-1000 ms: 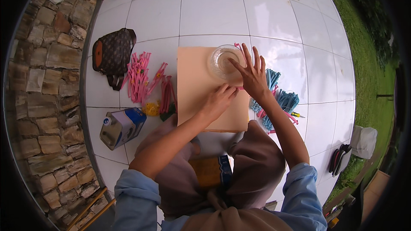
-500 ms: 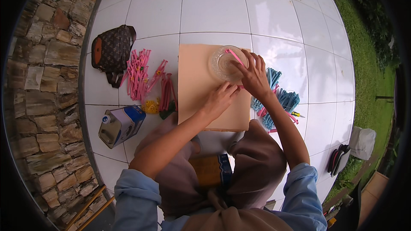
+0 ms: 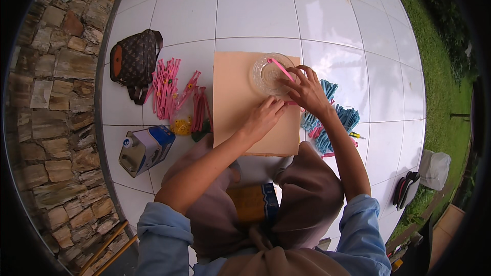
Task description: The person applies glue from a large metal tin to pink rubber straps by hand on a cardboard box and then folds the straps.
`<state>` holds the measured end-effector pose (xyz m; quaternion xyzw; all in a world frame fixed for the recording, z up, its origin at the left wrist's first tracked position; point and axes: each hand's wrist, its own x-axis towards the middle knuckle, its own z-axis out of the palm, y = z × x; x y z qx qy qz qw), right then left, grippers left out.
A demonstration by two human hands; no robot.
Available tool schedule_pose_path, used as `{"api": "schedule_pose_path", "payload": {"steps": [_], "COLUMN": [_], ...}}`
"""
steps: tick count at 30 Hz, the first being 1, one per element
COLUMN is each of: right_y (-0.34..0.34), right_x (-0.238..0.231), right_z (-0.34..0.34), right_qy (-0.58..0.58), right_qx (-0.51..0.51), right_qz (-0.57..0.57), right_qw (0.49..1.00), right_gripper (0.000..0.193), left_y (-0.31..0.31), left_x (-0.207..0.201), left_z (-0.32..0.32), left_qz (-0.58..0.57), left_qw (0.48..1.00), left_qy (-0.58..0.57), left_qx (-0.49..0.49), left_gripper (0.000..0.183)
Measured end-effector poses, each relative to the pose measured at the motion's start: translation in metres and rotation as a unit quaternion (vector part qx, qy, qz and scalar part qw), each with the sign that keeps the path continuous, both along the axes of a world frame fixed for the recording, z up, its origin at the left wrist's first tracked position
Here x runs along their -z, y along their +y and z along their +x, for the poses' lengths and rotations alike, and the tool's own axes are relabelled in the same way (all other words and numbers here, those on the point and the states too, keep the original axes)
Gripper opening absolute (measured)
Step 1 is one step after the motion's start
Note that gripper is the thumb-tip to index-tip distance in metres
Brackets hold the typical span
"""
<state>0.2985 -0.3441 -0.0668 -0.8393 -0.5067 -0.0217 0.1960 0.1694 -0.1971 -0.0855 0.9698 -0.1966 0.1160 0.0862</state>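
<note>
A clear patterned glass dish (image 3: 260, 83) stands at the far right of a tan board (image 3: 232, 97) in front of me. A pink strip (image 3: 280, 67) with a small thickened end lies slanted across the dish. My right hand (image 3: 309, 93) is over the dish's right side, fingers bent and apart, some tips inside the rim; what they touch there is hidden. Just nearer to me, my left hand (image 3: 265, 116) rests on the board with its fingertips pinched. They grip the end of another pink piece (image 3: 291, 103), which runs under my right hand.
Pink strips (image 3: 164, 84) are heaped left of the board, by yellow pieces (image 3: 180, 127). Blue bundled strips (image 3: 343, 120) lie right, near a yellow-handled tool (image 3: 356, 136). A brown patterned bag (image 3: 134, 59) and a metal can (image 3: 146, 148) stand on the white-tiled floor (image 3: 255, 10).
My right hand has shifted slightly right and nearer to me, its fingers spreading a little over the dish. My left hand keeps nearly the same place.
</note>
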Motion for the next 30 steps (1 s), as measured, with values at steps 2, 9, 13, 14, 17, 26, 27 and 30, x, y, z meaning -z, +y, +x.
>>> {"api": "schedule_pose_path", "payload": {"steps": [2,9,13,14,17,26,27,30], "right_y": [0.000,-0.001,-0.001,-0.002,-0.001,-0.014,-0.020,-0.041], "right_x": [0.002,0.006,0.008,0.009,0.010,0.000,0.003,0.010], "right_z": [0.000,-0.001,-0.003,-0.003,-0.003,-0.013,-0.014,-0.014], "right_qy": [-0.008,-0.055,-0.059,-0.060,-0.060,0.081,0.081,0.041], "right_qx": [0.001,-0.001,0.004,0.004,0.008,0.060,0.061,0.030], "right_qz": [0.014,0.027,0.032,0.032,0.033,0.087,0.084,0.074], "right_qw": [1.000,0.998,0.998,0.998,0.998,0.991,0.991,0.996], "right_gripper": [0.048,0.039,0.038,0.038,0.037,0.042,0.042,0.041], "left_y": [0.000,0.000,0.001,0.001,0.001,0.002,0.004,0.007], "left_x": [0.000,0.000,-0.001,-0.002,-0.003,0.007,0.008,0.004], "left_z": [0.000,0.000,0.001,0.001,0.000,-0.001,-0.001,0.001], "left_qz": [-0.002,0.008,0.015,0.015,0.021,0.018,0.035,0.074], "left_qw": [1.000,1.000,1.000,1.000,1.000,1.000,0.999,0.996], "left_qy": [0.006,0.000,0.006,0.006,0.000,0.019,0.009,0.001], "left_qx": [-0.001,0.003,0.007,0.007,0.009,0.013,0.022,0.040], "left_gripper": [0.037,0.033,0.031,0.031,0.030,0.035,0.039,0.045]}}
